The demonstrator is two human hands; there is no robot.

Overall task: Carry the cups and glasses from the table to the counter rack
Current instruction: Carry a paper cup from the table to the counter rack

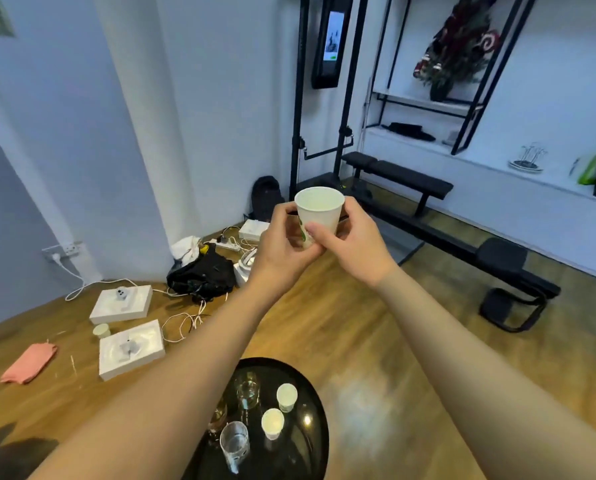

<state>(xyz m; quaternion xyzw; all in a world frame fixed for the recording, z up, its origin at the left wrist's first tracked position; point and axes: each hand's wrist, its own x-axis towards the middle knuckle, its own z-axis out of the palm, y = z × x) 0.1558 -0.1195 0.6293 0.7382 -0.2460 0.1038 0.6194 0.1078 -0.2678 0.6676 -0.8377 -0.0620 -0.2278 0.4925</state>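
Note:
A white paper cup (pixel 320 209) with a green mark is held upright at chest height, out in front of me. My left hand (pixel 279 247) and my right hand (pixel 352 244) both grip its lower half from either side. Below my arms stands a round black table (pixel 310 393). On it are two small white paper cups (pixel 286 396) (pixel 272 423) and clear glasses (pixel 248 393) (pixel 234 445), partly hidden by my left forearm. Far right, on the white counter (pixel 497 178), stands a wire cup rack (pixel 528 159).
A black weight bench (pixel 400 178) and its frame stretch along the floor between me and the counter. On the wood floor at left lie white boxes (pixel 121 303), cables, a black bag (pixel 203 271), a pink cloth (pixel 29 362) and another small cup (pixel 101 330).

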